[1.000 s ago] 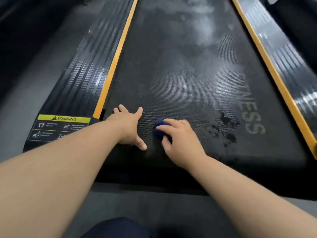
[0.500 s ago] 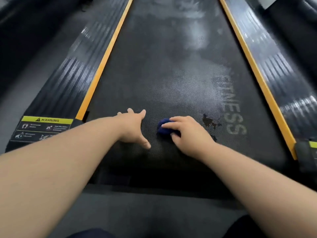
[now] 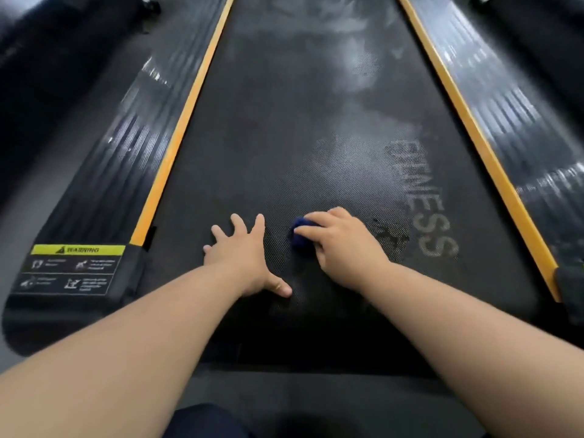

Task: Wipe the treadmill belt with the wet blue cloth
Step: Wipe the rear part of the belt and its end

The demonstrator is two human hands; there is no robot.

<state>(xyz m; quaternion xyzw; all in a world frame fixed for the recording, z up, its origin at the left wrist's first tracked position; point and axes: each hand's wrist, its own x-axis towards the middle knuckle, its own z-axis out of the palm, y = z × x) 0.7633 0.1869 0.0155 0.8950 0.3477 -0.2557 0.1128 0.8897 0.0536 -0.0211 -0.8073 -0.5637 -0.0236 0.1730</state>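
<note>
A person's right hand gripped a bunched blue cloth against the treadmill belt, the left hand lying flat, fingers spread, just beside it. Yellow strips and ribbed black side rails flanked the streaked belt.

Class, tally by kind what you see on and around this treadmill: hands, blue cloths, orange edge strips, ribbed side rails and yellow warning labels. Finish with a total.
2 hands: left hand, right hand
1 blue cloth
2 orange edge strips
2 ribbed side rails
1 yellow warning label
Total: 8
</note>
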